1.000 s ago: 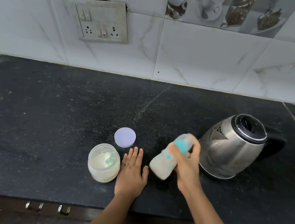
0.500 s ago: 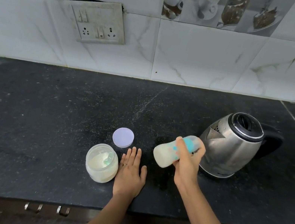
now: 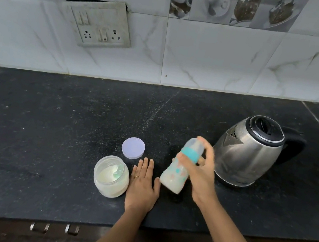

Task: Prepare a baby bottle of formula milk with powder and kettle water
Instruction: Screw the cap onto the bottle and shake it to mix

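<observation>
**Asker:** What sits nearest to you?

**Me:** Two small metal drawer handles, under the front edge of the black speckled stone countertop. Just past that edge my left hand lies flat on the stone, palm down and fingers straight, holding nothing. There is a thin gold ring on one finger.

**Asker:** And beside it?

**Me:** To its left, almost touching, stands a squat clear plastic jar. It is open and partly full of pale cream powder, with a small teal scoop lying inside.

**Asker:** Where is the bottle?

**Me:** In my right hand, just right of the left one. My fingers wrap its upper half, around the teal collar. It is a clear plastic baby bottle with coloured prints, a see-through cap on top and milky liquid inside. It tilts, top leaning away and to the right, with its base off the stone and a shadow beneath. Hand and bottle are both blurred.

**Asker:** Farther back?

**Me:** A round lilac plastic lid lies flat behind the jar. To the right, behind the bottle, stands a brushed steel kettle with its black lid closed, spout to the left, handle to the right. On the white marbled wall tiles hangs a grey switch-and-socket plate — crooked, with a dark gap above it.
</observation>
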A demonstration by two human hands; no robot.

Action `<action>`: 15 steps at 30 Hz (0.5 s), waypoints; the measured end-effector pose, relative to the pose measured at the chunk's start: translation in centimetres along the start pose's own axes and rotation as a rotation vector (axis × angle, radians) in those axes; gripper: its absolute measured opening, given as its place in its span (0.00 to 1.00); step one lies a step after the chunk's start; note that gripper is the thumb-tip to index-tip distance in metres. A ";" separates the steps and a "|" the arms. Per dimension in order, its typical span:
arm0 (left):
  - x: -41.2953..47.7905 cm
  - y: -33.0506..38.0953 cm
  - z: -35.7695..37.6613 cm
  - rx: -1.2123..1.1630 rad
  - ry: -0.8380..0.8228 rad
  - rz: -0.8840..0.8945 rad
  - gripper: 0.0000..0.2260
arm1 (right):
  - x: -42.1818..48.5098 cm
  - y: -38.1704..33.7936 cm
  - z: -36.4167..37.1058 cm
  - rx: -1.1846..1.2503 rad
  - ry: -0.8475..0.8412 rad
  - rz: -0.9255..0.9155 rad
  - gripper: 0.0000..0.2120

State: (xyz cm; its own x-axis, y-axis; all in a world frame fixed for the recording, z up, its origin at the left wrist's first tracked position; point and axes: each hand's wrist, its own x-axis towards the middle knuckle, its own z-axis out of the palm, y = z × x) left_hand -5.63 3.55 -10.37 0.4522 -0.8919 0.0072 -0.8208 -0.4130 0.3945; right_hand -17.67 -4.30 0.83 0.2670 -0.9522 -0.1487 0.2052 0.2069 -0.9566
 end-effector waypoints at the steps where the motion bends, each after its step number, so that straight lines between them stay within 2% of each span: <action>1: 0.0 0.1 0.0 -0.014 0.012 -0.003 0.32 | 0.1 -0.1 0.1 0.124 0.112 0.010 0.30; 3: 0.0 0.2 0.1 -0.030 0.022 -0.007 0.34 | 0.1 -0.3 0.2 0.222 0.218 0.028 0.29; 7: 0.0 -0.2 0.2 -0.011 -0.004 0.005 0.29 | -1.0 0.2 0.0 -0.088 -0.075 0.017 0.29; 11: -0.1 0.2 0.0 -0.031 0.016 -0.004 0.33 | -0.3 0.0 0.8 0.183 0.177 0.099 0.27; 12: -0.1 0.2 0.0 -0.029 0.012 -0.002 0.32 | -0.2 0.1 0.9 0.158 0.143 0.109 0.27; 15: 0.1 -0.5 0.5 0.043 -0.025 0.027 0.30 | -0.6 0.9 0.6 -0.097 -0.135 0.096 0.29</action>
State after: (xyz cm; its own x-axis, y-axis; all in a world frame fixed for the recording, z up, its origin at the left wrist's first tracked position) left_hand -5.34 3.63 -11.01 0.4212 -0.9069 -0.0056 -0.8471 -0.3957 0.3547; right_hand -17.05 -3.42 0.22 0.4067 -0.8886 -0.2119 0.0825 0.2667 -0.9602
